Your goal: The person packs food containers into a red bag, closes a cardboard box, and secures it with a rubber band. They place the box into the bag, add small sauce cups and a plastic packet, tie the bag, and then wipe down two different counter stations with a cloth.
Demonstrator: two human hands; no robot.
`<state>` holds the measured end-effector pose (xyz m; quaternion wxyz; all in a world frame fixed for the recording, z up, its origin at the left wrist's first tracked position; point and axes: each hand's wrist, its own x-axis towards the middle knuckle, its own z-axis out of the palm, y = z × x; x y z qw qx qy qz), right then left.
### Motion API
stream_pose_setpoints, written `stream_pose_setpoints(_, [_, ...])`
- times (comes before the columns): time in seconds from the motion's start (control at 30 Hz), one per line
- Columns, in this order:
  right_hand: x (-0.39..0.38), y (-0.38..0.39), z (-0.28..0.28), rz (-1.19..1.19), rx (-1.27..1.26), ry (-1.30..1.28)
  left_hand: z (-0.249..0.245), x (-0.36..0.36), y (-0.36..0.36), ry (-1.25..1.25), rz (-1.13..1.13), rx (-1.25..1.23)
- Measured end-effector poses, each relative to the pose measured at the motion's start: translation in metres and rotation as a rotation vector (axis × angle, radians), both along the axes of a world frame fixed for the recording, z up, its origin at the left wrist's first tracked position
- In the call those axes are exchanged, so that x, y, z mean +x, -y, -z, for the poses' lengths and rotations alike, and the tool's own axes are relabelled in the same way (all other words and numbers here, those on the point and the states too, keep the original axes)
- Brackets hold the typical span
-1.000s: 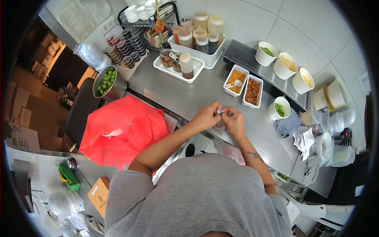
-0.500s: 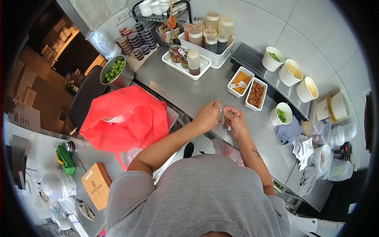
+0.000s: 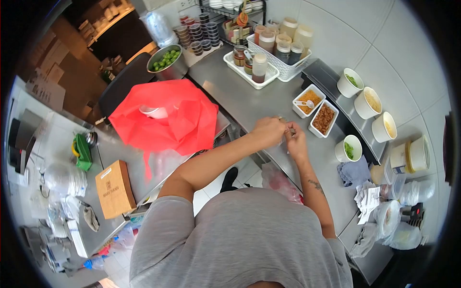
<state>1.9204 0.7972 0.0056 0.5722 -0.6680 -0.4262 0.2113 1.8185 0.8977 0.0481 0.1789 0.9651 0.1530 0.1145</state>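
Above the front edge of the steel counter (image 3: 221,98), my left hand (image 3: 269,130) and my right hand (image 3: 295,140) meet with fingertips pinched. Between them is a small clear plastic bag (image 3: 280,142), mostly hidden by the fingers; its contents do not show clearly. Beyond my right hand stand two white tubs, one with orange bits (image 3: 309,98) and a white spoon, the other with brown crumbly bits (image 3: 323,120). To the right is a white cup of chopped greens (image 3: 348,149).
A red cloth-like bag (image 3: 168,120) with a white cup in it lies left. Behind it is a metal bowl of green limes (image 3: 168,65). Sauce bottles (image 3: 283,45) fill a white basket at the back. White cups (image 3: 369,102) line a raised shelf. A cardboard box (image 3: 115,189) sits lower left.
The view has turned and shifted, so the counter things appear moved. Both hands stay together at the plastic bag, with the fingers now closer over it.
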Motion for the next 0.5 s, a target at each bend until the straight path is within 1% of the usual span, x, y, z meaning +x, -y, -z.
stream_pose_setpoints(0.07, [-0.005, 0.000, -0.001, 0.075, 0.020, 0.176, 0.001, 0.001, -0.001, -0.004, -0.014, 0.029])
stream_pose_setpoints(0.17, [-0.007, -0.001, 0.006, 0.050, 0.130, 0.691, 0.009, -0.003, -0.002, 0.098, -0.004, 0.112])
stream_pose_setpoints(0.27, [-0.015, 0.002, 0.013, 0.021, -0.042, 0.713, 0.001, -0.016, 0.005, 0.069, -0.029, 0.207])
stream_pose_setpoints(0.37, [-0.034, 0.005, -0.004, 0.007, -0.120, 0.803, -0.016, -0.037, 0.015, 0.076, -0.019, 0.214])
stream_pose_setpoints(0.5, [-0.057, -0.007, -0.023, -0.043, -0.099, 0.918, -0.042, -0.076, 0.016, 0.194, -0.001, 0.191])
